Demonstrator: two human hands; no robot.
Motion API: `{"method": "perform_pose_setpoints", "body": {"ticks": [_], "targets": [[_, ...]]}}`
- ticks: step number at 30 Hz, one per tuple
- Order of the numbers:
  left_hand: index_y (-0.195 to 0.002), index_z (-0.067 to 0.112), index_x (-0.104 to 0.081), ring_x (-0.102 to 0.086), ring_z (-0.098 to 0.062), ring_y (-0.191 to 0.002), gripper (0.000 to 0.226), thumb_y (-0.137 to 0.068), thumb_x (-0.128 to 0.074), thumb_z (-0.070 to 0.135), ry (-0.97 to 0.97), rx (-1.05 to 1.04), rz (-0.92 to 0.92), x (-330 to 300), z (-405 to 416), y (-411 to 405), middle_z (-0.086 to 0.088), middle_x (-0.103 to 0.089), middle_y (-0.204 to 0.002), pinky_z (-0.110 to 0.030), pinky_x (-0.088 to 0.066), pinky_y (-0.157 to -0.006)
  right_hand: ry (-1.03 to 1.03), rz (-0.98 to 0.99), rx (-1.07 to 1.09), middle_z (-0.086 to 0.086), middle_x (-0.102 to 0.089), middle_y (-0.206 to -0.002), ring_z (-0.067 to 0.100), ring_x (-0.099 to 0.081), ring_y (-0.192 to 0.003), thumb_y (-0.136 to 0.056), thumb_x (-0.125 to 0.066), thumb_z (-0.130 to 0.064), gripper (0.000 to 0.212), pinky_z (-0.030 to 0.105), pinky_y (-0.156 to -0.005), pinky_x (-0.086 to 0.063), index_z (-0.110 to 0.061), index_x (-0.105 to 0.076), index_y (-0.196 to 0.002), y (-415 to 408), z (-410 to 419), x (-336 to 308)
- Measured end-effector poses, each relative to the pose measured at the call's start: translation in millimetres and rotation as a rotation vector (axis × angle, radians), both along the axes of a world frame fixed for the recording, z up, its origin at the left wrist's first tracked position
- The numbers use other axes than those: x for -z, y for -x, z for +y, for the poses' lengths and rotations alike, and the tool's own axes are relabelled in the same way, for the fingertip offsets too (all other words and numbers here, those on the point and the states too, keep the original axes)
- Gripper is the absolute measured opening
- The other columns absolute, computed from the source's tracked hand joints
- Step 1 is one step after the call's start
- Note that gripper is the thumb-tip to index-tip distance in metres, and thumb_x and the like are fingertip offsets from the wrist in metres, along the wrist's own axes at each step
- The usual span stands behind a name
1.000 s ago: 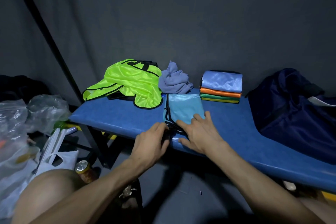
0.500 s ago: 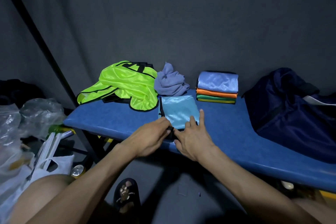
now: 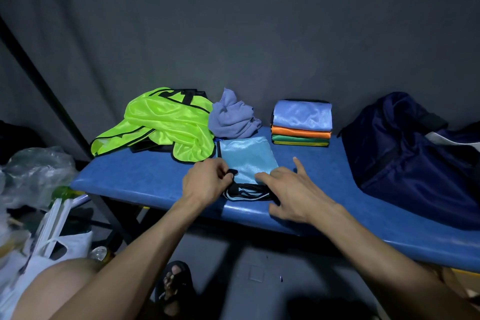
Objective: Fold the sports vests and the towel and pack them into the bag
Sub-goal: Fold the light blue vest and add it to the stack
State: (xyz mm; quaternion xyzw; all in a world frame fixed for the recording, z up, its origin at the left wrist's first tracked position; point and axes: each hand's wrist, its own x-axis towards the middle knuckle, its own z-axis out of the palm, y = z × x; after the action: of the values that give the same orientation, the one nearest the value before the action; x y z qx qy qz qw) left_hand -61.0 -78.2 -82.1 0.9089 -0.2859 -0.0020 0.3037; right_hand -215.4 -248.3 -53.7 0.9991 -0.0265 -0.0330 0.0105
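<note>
A light blue vest with black trim lies partly folded near the front edge of the blue bench. My left hand pinches its black trim at the near left corner. My right hand presses flat on the vest's near end, fingers spread. Behind it lie a crumpled neon yellow vest and a bunched purple towel. A stack of folded vests, blue over orange, green and yellow, sits at the back. The dark navy bag rests at the right end.
A dark curtain hangs behind the bench. On the floor to the left lie plastic bags, a white bag and a can. My sandalled foot shows below the bench.
My left hand has curled its fingers round the vest's black trim. My right hand has spread and slid slightly right along the near end of the vest.
</note>
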Motion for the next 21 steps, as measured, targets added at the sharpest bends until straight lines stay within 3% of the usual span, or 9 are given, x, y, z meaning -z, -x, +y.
{"method": "perform_pose_setpoints", "body": {"ticks": [4,8,13,16,18,21], "targets": [[-0.09,0.03,-0.049,-0.058,-0.015,-0.069,0.031,-0.08,-0.078,0.034,0.113,0.032,-0.007,8,1,-3,0.011,-0.061,-0.072,-0.034,-0.044,-0.062,0.009,-0.055,-0.023,0.003,-0.056,-0.098,0.026,-0.05,-0.108,-0.083,-0.054,-0.018,0.042,0.061,-0.122,-0.012,-0.02,-0.051,-0.125,-2,-6,7],[-0.077,0.033,-0.061,-0.056,-0.014,-0.077,0.02,-0.082,-0.08,0.037,0.121,0.101,-0.125,11,2,-7,0.012,-0.056,-0.081,-0.039,-0.051,-0.068,0.069,-0.063,-0.053,0.003,-0.057,-0.103,0.026,-0.05,-0.11,-0.084,-0.056,-0.012,0.045,0.056,-0.123,-0.009,-0.019,-0.051,-0.128,-7,-9,12],[-0.075,0.032,-0.069,-0.059,-0.012,-0.08,0.025,-0.09,-0.066,0.052,0.112,0.183,-0.104,18,11,-16,0.011,-0.063,-0.083,-0.04,-0.052,-0.072,0.063,-0.092,-0.036,0.002,-0.058,-0.105,0.025,-0.051,-0.113,-0.085,-0.056,-0.009,0.043,0.051,-0.123,-0.012,-0.02,-0.052,-0.126,-8,-11,17],[-0.096,0.025,-0.076,-0.06,-0.009,-0.091,0.028,-0.091,-0.053,0.039,0.12,0.355,-0.008,15,21,-22,0.007,-0.063,-0.095,-0.035,-0.051,-0.087,0.022,-0.092,-0.015,0.001,-0.062,-0.111,0.023,-0.051,-0.117,-0.083,-0.054,-0.012,0.047,0.046,-0.122,-0.016,-0.02,-0.053,-0.13,-10,-14,18],[-0.118,0.021,-0.074,-0.057,-0.007,-0.102,0.042,-0.083,-0.052,0.032,0.057,0.475,0.098,10,31,-25,0.004,-0.058,-0.11,-0.021,-0.043,-0.097,-0.048,-0.111,-0.002,0.001,-0.063,-0.116,0.023,-0.053,-0.118,-0.083,-0.053,-0.014,0.05,0.043,-0.12,-0.022,-0.021,-0.053,-0.132,-11,-17,18],[-0.134,0.025,-0.064,-0.051,-0.007,-0.115,0.058,-0.081,-0.06,0.048,-0.045,0.574,-0.016,15,42,-28,0.007,-0.052,-0.121,-0.02,-0.038,-0.104,-0.138,-0.17,-0.007,0.002,-0.067,-0.113,0.026,-0.057,-0.112,-0.082,-0.052,-0.017,0.047,0.039,-0.105,-0.037,-0.021,-0.056,-0.129,-13,-21,16]]}}
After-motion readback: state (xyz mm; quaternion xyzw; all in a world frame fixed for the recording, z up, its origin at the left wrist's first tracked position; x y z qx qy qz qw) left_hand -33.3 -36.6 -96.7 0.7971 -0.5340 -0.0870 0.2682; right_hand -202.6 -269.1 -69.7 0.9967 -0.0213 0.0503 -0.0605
